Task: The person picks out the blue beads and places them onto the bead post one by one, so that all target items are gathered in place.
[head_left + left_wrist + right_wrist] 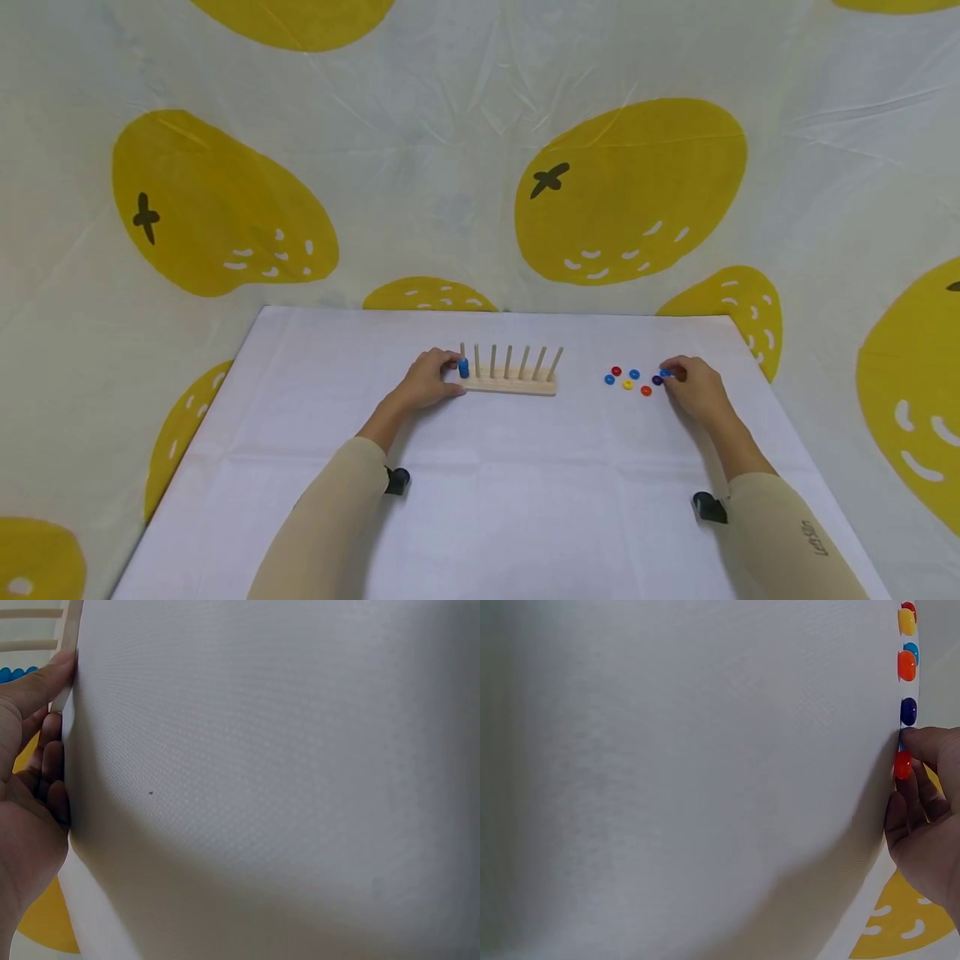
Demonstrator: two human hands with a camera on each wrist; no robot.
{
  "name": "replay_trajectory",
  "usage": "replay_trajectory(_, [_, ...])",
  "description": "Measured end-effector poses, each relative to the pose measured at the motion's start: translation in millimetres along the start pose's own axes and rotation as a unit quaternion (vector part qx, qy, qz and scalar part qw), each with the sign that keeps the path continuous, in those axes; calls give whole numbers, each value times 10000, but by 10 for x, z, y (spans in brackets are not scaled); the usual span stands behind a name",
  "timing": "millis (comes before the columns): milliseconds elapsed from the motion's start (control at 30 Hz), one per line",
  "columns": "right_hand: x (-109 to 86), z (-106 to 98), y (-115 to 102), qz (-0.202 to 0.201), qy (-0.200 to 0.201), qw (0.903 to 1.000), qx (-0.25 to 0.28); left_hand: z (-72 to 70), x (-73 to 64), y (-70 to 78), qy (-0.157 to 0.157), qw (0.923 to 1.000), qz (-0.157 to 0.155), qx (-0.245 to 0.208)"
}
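A wooden peg rack [510, 384] with a row of upright pegs stands on the table, several blue beads [463, 368] stacked on its leftmost peg. My left hand [429, 381] grips the left end of the base, thumb along the front edge in the left wrist view. To the right, my right hand [697, 390] pinches a blue bead [665, 372] at the tabletop between thumb and fingers. A dark blue bead [908, 711] lies just beyond the thumb. A red bead [903, 765] sits close under that hand, partly hidden in the head view.
Loose beads lie between the rack and my right hand: a red bead [616, 371], a yellow bead [628, 384], an orange bead [646, 390] and other blue ones. A white cloth covers the table [525, 500]. Behind it hangs a curtain [450, 192] with yellow fruit shapes.
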State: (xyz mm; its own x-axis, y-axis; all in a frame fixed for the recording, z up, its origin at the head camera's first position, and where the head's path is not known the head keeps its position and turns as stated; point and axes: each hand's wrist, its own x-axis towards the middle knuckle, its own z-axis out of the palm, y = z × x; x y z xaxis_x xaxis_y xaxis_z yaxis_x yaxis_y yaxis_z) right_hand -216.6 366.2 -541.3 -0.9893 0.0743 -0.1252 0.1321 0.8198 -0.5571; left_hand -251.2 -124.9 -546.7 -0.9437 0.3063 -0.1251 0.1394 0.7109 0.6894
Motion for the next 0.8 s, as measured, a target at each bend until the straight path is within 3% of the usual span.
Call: replay_trajectory(800, [3, -5, 23, 21, 67, 9999, 133, 2, -4, -3, -1, 10000, -25, -97])
